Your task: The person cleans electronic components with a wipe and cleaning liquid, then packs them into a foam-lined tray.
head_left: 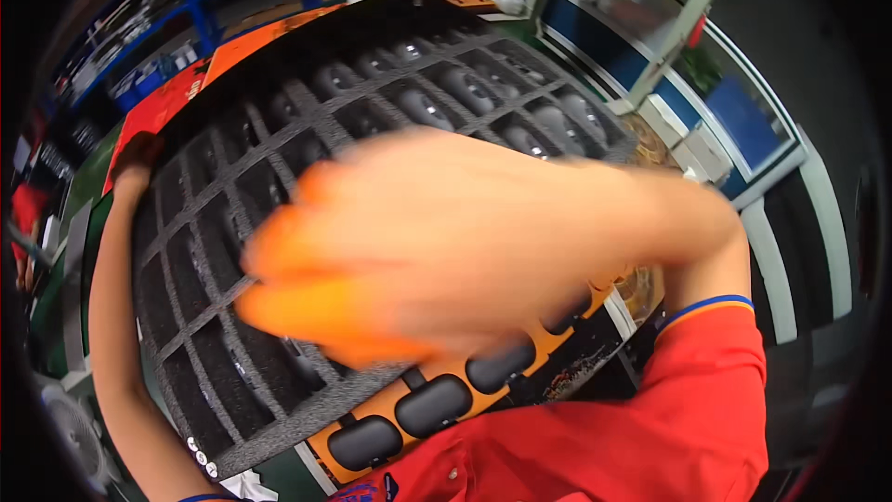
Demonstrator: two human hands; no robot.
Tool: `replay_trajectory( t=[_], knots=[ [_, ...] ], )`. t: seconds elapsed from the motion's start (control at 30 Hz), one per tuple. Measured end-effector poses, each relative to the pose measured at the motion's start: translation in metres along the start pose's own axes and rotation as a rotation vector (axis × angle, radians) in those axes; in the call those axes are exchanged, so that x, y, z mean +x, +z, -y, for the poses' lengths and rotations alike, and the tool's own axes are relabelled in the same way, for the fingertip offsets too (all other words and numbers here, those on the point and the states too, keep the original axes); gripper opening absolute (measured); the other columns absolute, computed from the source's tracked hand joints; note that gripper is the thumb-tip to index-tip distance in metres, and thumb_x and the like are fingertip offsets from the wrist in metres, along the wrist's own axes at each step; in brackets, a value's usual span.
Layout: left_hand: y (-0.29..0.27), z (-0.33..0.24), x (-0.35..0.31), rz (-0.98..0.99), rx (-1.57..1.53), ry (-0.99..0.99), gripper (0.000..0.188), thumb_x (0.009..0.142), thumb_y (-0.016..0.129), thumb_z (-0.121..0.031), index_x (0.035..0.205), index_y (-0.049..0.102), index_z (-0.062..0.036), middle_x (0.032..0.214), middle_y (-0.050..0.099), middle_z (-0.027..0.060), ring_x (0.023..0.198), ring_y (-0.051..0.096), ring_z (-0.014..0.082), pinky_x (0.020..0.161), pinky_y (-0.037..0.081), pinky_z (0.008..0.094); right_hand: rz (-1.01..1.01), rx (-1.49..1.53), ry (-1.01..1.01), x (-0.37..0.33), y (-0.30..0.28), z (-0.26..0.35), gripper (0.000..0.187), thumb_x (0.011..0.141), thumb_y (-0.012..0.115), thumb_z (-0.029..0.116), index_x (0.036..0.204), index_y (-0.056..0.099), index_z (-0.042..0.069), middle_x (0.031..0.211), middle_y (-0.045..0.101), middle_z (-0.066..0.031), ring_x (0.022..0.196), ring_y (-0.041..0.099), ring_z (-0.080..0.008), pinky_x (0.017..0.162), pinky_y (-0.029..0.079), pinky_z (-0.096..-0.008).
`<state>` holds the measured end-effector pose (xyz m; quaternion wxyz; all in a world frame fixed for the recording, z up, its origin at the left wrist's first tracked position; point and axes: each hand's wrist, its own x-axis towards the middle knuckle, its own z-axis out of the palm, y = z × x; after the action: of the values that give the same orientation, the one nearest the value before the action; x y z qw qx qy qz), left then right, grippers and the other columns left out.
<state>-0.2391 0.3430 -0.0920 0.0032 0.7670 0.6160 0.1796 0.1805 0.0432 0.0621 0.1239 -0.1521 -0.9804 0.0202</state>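
A large dark grey foam tray [321, 409] with rows of long pockets fills the middle of the view. Shiny dark pieces sit in several of its pockets, mostly toward the far side. At the tray's far left edge, my left hand [137, 153] is closed around the rim, its fingers partly lost in shadow. My right hand [446, 242] passes over the tray's middle, smeared by motion, with orange coverings on its fingertips. Whether it holds anything cannot be made out. Under the tray's near edge, an orange tray [409, 446] carries several black rounded cases [433, 404].
Blue shelving [190, 0] with boxes stands at the far left. A red and orange panel [158, 112] lies beyond the foam tray. A white-framed window [743, 112] and small white boxes [701, 153] are at the right. A round fan-like object [74, 432] sits at the lower left.
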Motion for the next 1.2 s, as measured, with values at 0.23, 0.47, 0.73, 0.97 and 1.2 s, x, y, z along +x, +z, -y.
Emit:
replay_trajectory(
  t=[0.23,0.47,0.73,0.97,1.2],
  knots=[
    [-0.105,-0.19,-0.103,-0.557,0.462,0.447,0.032,0.081,0.06,-0.017,0.112,0.058,-0.0065,0.113,0.057,0.0135,0.103,0.052,0.0318,0.087,0.04,0.037,0.27,0.497,1.038,-0.222,0.035,0.013,0.049,0.065,0.077,0.021,0.107,0.061,0.004,0.086,0.063,-0.0163,0.079,0.062,-0.0311,0.07,0.05,-0.0366],
    [-0.072,-0.44,-0.301,0.057,-0.028,1.156,0.031,0.068,0.068,-0.024,0.093,0.062,-0.007,0.096,0.059,0.0083,0.094,0.056,0.0235,0.071,0.038,0.0398,0.071,0.237,0.836,-0.257,0.114,-0.035,0.057,0.063,0.075,0.028,0.111,0.057,0.003,0.096,0.058,-0.0219,0.097,0.054,-0.0375,0.081,0.044,-0.0418],
    [0.034,-0.505,-0.317,0.269,-0.054,0.664,0.044,0.073,0.066,-0.034,0.103,0.057,-0.0036,0.097,0.057,0.0106,0.087,0.055,0.0251,0.078,0.034,0.041,-0.138,0.122,0.675,-0.246,0.118,-0.035,0.055,0.061,0.077,0.032,0.104,0.059,0.001,0.094,0.06,-0.0188,0.084,0.058,-0.0352,0.073,0.047,-0.0407],
    [0.078,-0.546,-0.315,0.354,0.066,0.663,0.051,0.065,0.07,-0.029,0.106,0.053,-0.0035,0.085,0.059,0.009,0.08,0.058,0.0222,0.075,0.036,0.0416,-0.338,0.244,0.821,-0.274,0.118,-0.008,0.05,0.059,0.079,0.025,0.099,0.059,0.001,0.087,0.062,-0.0128,0.075,0.061,-0.0276,0.066,0.049,-0.0338],
    [-0.034,-0.495,-0.343,0.136,-0.604,0.761,0.056,0.063,0.07,-0.02,0.111,0.05,-0.0021,0.096,0.052,0.0184,0.084,0.055,0.029,0.076,0.039,0.0421,-0.048,0.184,0.791,-0.265,0.039,0.013,0.05,0.055,0.082,0.023,0.095,0.063,0.0,0.091,0.063,-0.0129,0.08,0.061,-0.0253,0.07,0.048,-0.0316]
  ],
)
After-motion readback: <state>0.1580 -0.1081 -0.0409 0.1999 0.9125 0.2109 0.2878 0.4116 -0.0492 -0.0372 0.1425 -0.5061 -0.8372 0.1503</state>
